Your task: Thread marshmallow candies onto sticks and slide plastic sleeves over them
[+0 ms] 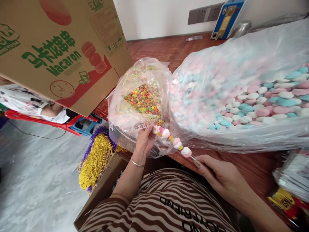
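A candy skewer (177,142) threaded with pink and white candies and small coloured rings slants between my two hands. My right hand (218,174) is closed on its thin white stick at the lower end. My left hand (145,139) pinches a clear plastic wrapper with a printed patch at the skewer's upper end; how much of the skewer it covers is hard to see. Just beyond my left hand, a clear bag (114,109) holds small ring candies (142,100) in orange, green, yellow and red. A larger clear bag (217,61) of pink, blue and white candies (263,103) lies to the right.
A big cardboard box (79,29) marked Macaron stands at the left on the red-brown table (154,48). An open carton (96,196) is below my left arm, by gold and purple beaded strands (98,161). Another person's arm (51,110) shows behind the box. Packages (287,199) lie at right.
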Demonstrator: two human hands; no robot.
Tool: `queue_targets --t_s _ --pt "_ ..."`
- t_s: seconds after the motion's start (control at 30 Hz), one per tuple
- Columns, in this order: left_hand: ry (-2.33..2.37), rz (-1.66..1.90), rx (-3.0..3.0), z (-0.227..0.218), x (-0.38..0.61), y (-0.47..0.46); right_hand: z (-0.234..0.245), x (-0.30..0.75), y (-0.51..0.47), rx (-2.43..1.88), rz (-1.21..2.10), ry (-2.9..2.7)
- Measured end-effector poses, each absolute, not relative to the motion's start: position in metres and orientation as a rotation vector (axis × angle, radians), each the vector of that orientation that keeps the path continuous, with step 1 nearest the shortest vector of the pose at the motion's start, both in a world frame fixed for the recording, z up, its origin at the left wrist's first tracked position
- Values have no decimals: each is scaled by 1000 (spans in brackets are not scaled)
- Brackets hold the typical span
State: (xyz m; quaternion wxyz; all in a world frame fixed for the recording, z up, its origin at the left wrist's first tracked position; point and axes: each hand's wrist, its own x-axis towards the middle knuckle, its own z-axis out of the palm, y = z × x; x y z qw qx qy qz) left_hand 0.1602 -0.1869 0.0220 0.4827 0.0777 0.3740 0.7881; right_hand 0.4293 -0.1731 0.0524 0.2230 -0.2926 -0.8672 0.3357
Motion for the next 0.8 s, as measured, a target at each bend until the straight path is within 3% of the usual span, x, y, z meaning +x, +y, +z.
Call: queue_targets --t_s 0.37,0.8 --pt "1010 1813 207 25 165 -182 49 432 -184 -859 594 -2267" --pt "742 1823 -32 48 203 -166 17 414 -198 -862 175 -2194"
